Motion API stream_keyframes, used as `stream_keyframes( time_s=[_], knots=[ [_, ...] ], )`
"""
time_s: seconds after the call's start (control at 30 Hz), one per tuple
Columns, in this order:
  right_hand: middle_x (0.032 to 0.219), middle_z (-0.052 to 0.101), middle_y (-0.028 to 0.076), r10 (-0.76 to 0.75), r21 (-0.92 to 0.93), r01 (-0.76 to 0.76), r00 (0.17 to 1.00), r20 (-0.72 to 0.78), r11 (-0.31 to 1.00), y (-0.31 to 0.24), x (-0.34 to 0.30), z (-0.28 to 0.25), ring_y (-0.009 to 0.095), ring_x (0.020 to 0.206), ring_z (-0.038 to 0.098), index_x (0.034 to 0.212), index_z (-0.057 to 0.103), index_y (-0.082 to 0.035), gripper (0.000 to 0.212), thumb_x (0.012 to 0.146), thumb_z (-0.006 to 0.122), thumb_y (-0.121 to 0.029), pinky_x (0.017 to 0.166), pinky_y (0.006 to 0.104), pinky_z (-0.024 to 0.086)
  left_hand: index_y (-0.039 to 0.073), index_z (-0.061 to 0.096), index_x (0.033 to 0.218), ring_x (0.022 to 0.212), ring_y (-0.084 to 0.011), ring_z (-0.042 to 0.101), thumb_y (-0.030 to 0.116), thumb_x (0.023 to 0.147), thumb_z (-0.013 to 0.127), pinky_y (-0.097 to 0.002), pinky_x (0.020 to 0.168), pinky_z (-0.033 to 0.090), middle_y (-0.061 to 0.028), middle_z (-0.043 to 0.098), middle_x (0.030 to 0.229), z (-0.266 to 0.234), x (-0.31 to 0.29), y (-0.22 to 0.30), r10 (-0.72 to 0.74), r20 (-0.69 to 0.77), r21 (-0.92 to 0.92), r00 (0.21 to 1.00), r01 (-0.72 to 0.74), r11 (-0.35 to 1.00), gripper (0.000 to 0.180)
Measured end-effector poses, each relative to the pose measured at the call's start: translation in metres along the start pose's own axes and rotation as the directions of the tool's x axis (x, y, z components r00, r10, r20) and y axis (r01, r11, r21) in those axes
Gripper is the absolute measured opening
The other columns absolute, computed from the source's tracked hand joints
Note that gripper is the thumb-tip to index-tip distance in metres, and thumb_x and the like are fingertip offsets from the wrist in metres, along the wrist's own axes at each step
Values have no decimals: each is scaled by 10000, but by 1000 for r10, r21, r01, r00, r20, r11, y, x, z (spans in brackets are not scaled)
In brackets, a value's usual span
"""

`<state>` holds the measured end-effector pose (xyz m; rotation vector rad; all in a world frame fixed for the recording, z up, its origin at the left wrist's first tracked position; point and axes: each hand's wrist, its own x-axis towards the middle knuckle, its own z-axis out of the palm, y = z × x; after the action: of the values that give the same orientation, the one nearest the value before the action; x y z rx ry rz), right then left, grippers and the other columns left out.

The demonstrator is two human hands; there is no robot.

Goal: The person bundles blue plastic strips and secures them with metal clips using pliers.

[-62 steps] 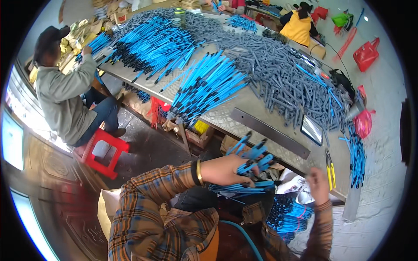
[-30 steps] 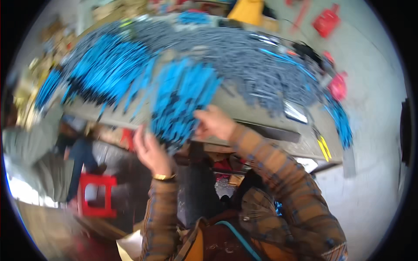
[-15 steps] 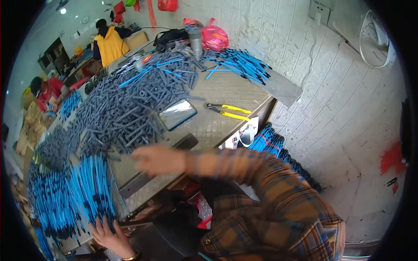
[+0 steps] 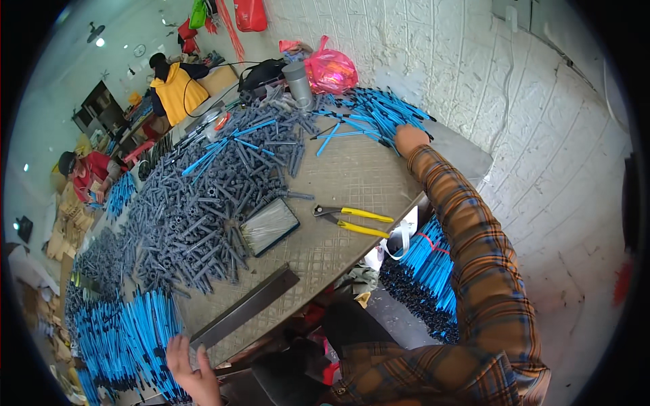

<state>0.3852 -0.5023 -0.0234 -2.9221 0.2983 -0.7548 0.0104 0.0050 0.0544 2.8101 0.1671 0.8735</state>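
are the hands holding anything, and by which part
The left hand is spread open, holding nothing. The right hand is at the blue sticks; any grip there cannot be told.

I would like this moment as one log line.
right hand: at right-side blue sticks, grip unclear | left hand: open, beside left-side blue sticks | yellow-handled pliers: on table

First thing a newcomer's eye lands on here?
Probably the big heap of grey tubes spread over the table's middle and left. Next, the bright blue sticks: one pile at lower left beside the spread left hand, another at the table's far right end, where the right hand reaches. The yellow-handled pliers also stand out near the front edge.
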Motion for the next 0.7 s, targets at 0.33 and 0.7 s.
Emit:
stream_keyframes(
  time_s=[0.33,0.7],
  knots=[
    [718,577,191,-433,363,402,902,4,841,-34,-72,-51,373,684,570,898,509,-34,216,800,570,-217,609,453,451,-33,591,972,897,-188,562,10,797,595,-276,803,426,-105,598,964,62,9,13,-105,161,-540,981,177,823,180],
    [639,520,173,-274,693,281,954,-125,664,-114,-103,-80,311,637,554,888,512,-34,146,857,540,-173,561,375,429,-23,602,944,748,-91,550,57,862,537,-216,712,420,-37,605,781,93,63,75,-109,251,-900,962,274,339,132]
  ],
)
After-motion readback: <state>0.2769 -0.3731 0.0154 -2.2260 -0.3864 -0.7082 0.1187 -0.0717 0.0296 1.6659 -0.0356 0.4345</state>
